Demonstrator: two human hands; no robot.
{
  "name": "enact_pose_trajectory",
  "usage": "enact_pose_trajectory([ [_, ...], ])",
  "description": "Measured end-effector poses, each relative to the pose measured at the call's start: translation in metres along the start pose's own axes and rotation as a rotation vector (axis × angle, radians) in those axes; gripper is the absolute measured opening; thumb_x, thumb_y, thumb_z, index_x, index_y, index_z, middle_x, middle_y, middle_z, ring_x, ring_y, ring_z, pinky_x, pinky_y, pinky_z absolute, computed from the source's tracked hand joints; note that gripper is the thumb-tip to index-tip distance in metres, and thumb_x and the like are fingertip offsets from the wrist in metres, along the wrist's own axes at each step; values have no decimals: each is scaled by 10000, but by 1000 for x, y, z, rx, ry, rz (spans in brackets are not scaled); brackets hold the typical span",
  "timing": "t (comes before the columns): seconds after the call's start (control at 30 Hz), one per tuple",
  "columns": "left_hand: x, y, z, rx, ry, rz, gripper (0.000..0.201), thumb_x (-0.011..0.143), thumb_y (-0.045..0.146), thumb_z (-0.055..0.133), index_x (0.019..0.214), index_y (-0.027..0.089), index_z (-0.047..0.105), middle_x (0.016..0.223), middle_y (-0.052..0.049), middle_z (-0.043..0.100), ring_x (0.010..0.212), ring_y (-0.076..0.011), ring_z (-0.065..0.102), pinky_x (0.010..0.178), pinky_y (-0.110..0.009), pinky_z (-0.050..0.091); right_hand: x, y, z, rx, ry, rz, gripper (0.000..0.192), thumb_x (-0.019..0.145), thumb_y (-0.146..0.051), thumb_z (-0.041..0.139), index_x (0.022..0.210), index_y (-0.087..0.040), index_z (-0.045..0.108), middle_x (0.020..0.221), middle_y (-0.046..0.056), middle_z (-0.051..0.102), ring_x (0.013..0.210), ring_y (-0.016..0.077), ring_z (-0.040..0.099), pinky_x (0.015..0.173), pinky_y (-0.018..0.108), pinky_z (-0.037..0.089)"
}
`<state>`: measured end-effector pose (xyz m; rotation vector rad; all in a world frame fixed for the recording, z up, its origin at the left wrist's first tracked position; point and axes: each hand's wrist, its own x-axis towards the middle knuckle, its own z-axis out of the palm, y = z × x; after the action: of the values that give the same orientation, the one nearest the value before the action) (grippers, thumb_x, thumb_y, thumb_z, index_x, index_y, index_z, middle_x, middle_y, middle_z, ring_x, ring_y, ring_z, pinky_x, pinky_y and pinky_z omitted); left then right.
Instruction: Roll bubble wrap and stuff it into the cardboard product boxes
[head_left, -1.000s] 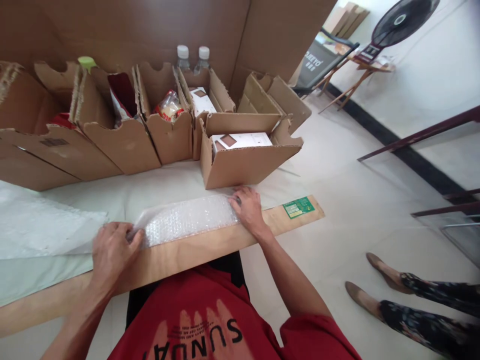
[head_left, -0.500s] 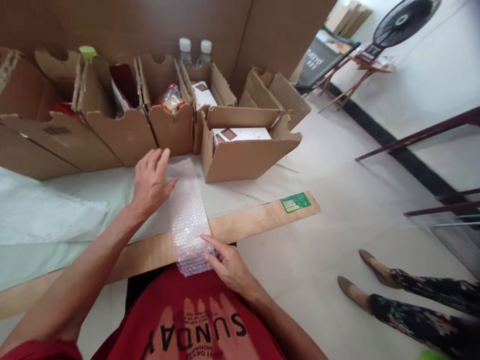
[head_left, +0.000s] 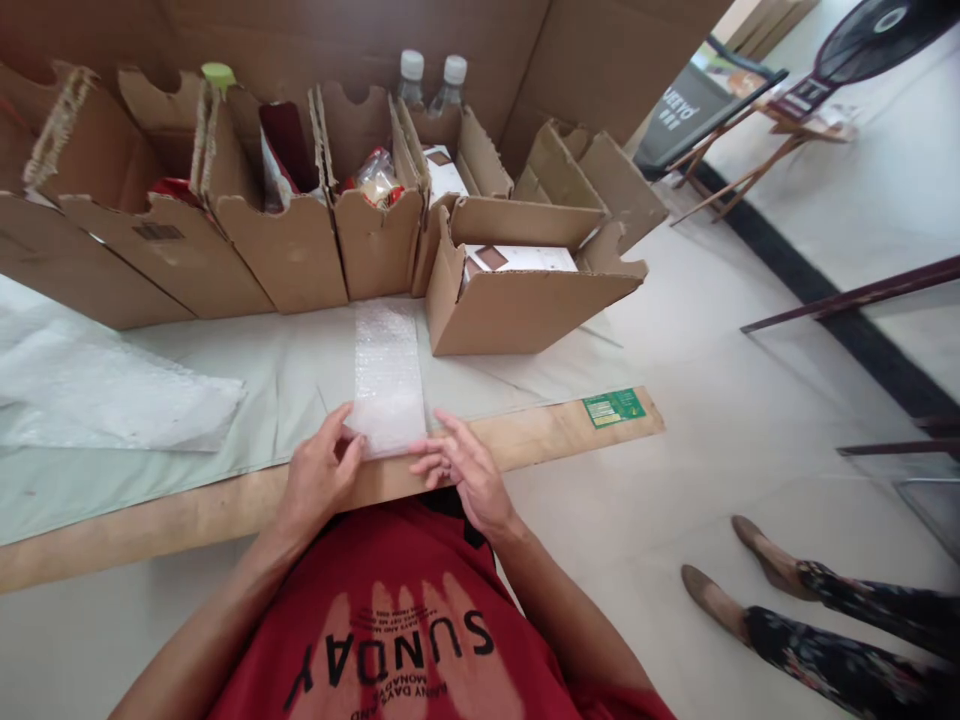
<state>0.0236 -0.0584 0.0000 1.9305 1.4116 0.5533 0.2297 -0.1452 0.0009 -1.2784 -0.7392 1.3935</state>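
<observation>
A strip of bubble wrap lies on the cloth-covered table in front of me, its near half looking doubled over and whiter. My left hand is at its lower left corner, thumb and forefinger apart against the edge. On the other side, my right hand has its fingers stretched out by the lower right corner, fingertips touching or very close to the wrap. Just beyond the strip on the right stands a cardboard box with a white carton inside.
Several cardboard bins line the back, holding packets and bottles. More bubble wrap lies at left. A wooden board with a green label forms the near edge. Another person's legs are at right, a fan beyond.
The bubble wrap's near end, which hung past the board toward my shirt, is now folded up onto the table. My left hand came down toward me; my right moved slightly up and right.
</observation>
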Motion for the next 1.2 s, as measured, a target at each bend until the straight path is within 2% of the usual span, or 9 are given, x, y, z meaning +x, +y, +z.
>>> enact_pose_trajectory([
  [0.17,23,-2,2,148,-45,-50,611,897,337,572,1485,186,503,830,-10,754,746,-214,712,700,-314,524,9,1,-5,-940,52,-552,403,932,-277,663,1333,-236,663,1290,135,710,1178,289,648,1024,485,515],
  [0.3,7,-10,4,180,149,191,546,942,367,609,1453,192,529,1035,-87,751,919,-238,711,817,-348,550,21,8,-3,-1317,-33,-699,206,972,-217,641,1146,-239,750,1408,125,667,1354,314,551,1033,488,476],
  [0.43,-12,-17,0,182,138,518,411,977,332,614,1369,210,600,1214,-135,727,1143,-277,664,985,-417,511,28,7,-4,-1233,-86,-678,217,1045,-232,551,1121,-234,754,1184,80,776,1162,237,665,999,427,471],
  [0.57,-2,-17,1,149,94,407,295,1013,283,516,1250,212,676,884,-52,760,799,-204,676,824,-349,523,33,-4,-5,-1131,-65,-614,249,1067,-299,526,1177,-211,732,1104,71,788,1031,218,693,936,377,498],
  [0.7,23,-16,8,211,144,225,333,966,329,541,1212,181,711,849,-67,754,764,-226,677,827,-366,526,36,-11,-7,-1184,140,-740,300,1047,-332,556,1269,-183,693,1275,130,719,1156,257,649,989,403,483],
  [0.77,28,-16,10,267,159,207,330,967,336,532,1189,177,718,818,-68,733,765,-234,675,830,-374,524,36,-9,-9,-1268,85,-811,268,1037,-314,572,1242,-205,703,1298,121,711,1222,270,624,1007,420,469],
  [0.97,8,-16,4,322,268,498,320,974,356,616,1244,195,675,1291,-160,684,1208,-309,630,1023,-447,487,50,2,-10,-1337,-83,-834,237,1035,-236,576,1228,-207,709,1244,98,753,1321,277,588,1040,447,439],
  [1.07,4,-17,0,284,194,622,256,990,221,583,1236,207,652,1115,-99,752,1125,-271,661,1009,-431,472,53,0,-10,-1185,-68,-799,226,1046,-254,572,1216,-204,711,1133,71,785,1162,222,670,1022,398,460],
  [1.2,23,-21,1,275,228,508,279,1012,268,555,1247,150,650,939,-85,744,883,-245,665,855,-392,500,52,-6,-10,-1199,28,-784,315,1022,-317,615,1305,-193,676,1310,123,712,1236,253,621,1041,415,466],
])
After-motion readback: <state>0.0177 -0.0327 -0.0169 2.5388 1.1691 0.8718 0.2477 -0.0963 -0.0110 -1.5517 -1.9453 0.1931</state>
